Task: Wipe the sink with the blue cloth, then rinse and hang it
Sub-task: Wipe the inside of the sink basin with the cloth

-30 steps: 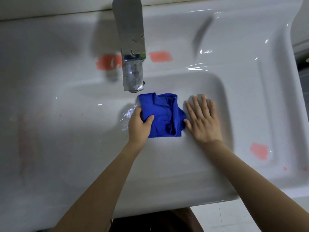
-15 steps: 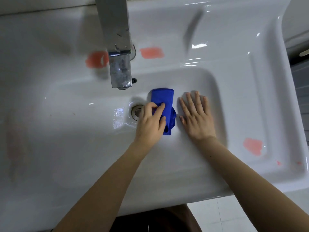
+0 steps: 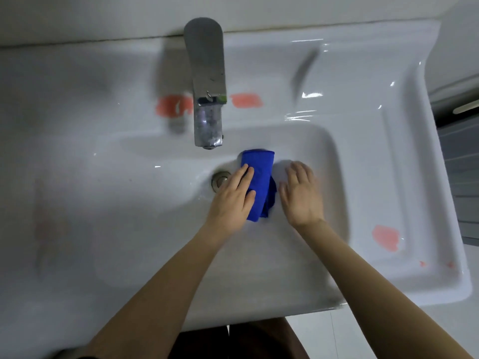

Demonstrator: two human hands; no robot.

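The blue cloth lies folded into a narrow strip in the basin of the white sink, just right of the drain. My left hand rests on the cloth's left side, fingers and thumb closed over its edge. To the cloth's right, my right hand hovers flat over the basin with fingers apart, holding nothing; its motion blurs it slightly.
A chrome tap juts over the basin behind the cloth; no water runs. Pink patches mark the sink deck: beside the tap and at the right rim. A grey unit stands to the right.
My left hand has folded the spread cloth over into a narrow strip, uncovering the drain. My right hand has lifted slightly off the basin. The view has shifted.
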